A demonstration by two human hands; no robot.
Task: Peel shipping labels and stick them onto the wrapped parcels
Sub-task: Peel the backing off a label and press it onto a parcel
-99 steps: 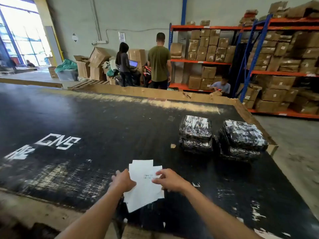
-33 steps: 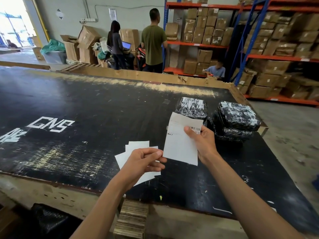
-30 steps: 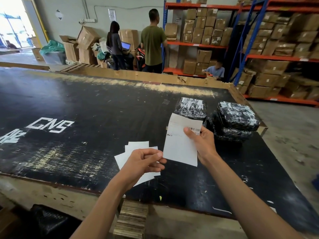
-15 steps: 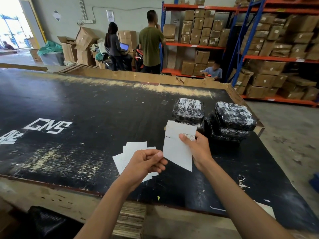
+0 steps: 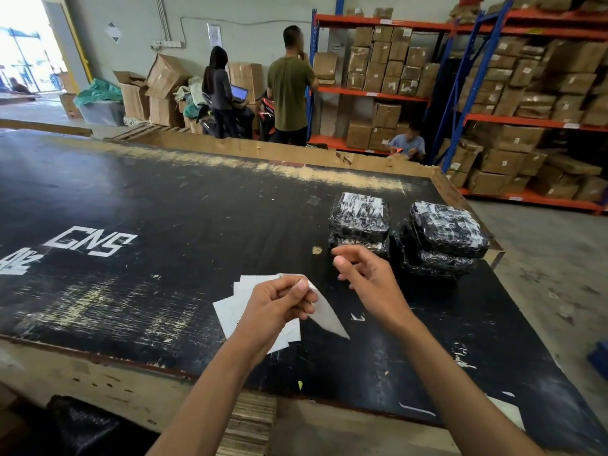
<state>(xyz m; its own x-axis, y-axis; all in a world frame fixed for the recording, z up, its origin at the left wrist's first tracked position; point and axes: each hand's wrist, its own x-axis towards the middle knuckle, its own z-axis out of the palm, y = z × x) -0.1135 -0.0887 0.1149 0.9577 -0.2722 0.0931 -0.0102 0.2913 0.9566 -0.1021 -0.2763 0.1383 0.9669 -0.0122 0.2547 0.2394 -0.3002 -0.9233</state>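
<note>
A: Hands?
B: I'm seeing the left hand (image 5: 279, 307) pinching a white label sheet (image 5: 325, 317) above the table (image 5: 164, 209); the right hand (image 5: 365, 274) is hovering empty, fingers loose.
A: Parcels?
B: Wrapped parcels (image 5: 404, 235) are sitting stacked just beyond it; loose labels (image 5: 230, 307) are lying under the left.
</note>
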